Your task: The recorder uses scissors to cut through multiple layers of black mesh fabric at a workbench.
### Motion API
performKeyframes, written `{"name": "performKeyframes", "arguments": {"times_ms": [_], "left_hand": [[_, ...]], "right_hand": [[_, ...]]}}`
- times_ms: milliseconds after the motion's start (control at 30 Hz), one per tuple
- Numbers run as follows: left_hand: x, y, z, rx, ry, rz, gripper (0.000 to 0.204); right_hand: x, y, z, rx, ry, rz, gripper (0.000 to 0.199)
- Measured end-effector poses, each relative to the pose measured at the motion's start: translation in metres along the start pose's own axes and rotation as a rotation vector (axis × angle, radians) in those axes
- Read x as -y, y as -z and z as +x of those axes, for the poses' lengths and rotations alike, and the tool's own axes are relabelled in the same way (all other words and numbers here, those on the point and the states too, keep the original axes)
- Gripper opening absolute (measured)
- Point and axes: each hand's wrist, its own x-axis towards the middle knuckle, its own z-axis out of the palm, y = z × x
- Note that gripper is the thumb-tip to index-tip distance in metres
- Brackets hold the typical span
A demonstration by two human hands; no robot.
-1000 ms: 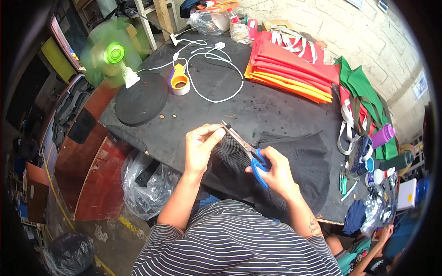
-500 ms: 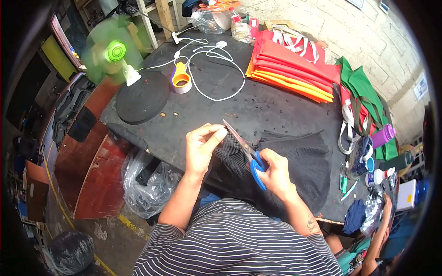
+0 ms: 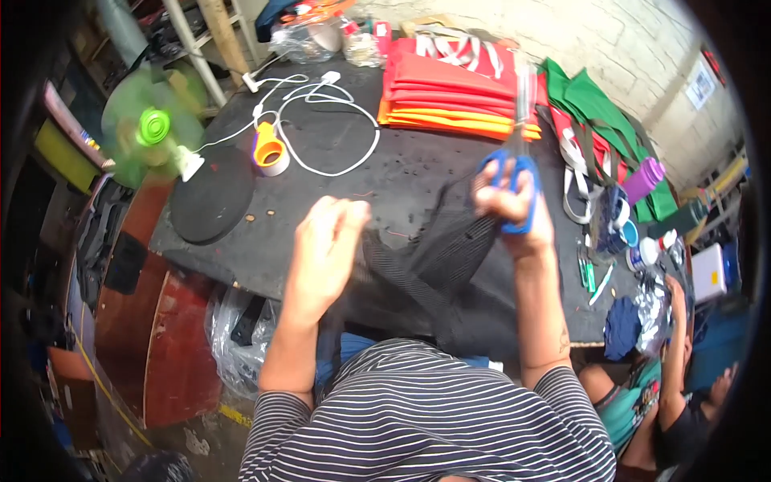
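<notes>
Black mesh fabric (image 3: 434,261) hangs gathered between your hands, no cut edge discernible. Your left hand (image 3: 325,245) pinches it; your right hand (image 3: 514,205) grips blue-handled scissors (image 3: 514,173), raised.

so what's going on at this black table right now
A person in a striped shirt stands at the black work table, holding up a piece of black mesh fabric with both hands. The left hand pinches one end of it. The right hand grips the other end along with blue-handled scissors, blades pointing away from the person. Further back lie a stack of folded red and orange cloth, a white cable and a spinning green fan.
</notes>
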Motion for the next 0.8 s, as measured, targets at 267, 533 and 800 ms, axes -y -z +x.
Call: {"name": "performKeyframes", "arguments": {"times_ms": [267, 533, 800], "left_hand": [[-0.048, 0.039, -0.007, 0.821, -0.128, -0.326, 0.015], [0.038, -0.049, 0.011, 0.882, 0.402, -0.516, 0.013], [0.112, -0.124, -0.002, 0.563, 0.346, -0.13, 0.012]], "right_hand": [[0.121, 0.114, -0.085, -0.314, 0.351, -0.094, 0.035], [0.085, 0.173, -0.043, -0.379, 0.185, -0.457, 0.03], [-0.041, 0.262, -0.039, -0.815, -0.025, -0.662, 0.036]]}}
